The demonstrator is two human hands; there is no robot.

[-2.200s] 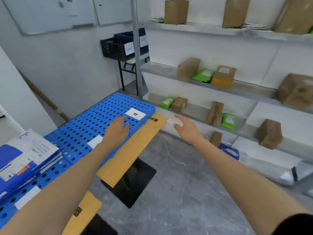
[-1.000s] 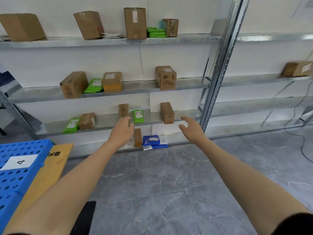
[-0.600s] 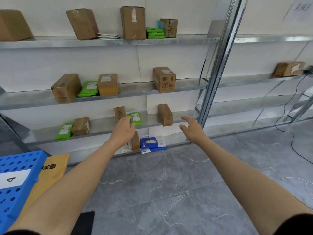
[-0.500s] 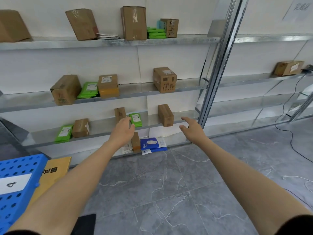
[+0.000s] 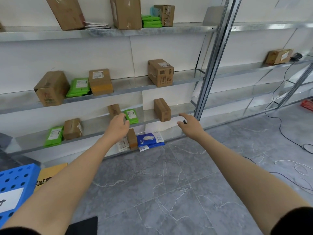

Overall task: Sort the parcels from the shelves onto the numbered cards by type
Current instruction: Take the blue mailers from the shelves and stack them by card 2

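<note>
L hand (image 5: pixel 118 127) fingers loose, holding nothing, in front of green parcel (image 5: pixel 131 116) on low shelf (image 5: pixel 94 123) — R hand (image 5: pixel 190 127) fingers apart, empty, just right of brown box (image 5: pixel 162 110), same shelf — numbered card (image 5: pixel 10 200) btm left on blue crate (image 5: pixel 15 177)

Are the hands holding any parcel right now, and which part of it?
Nothing is held. The left hand and right hand are both open and empty, stretched towards the green packet and brown box on the shelf.
</note>
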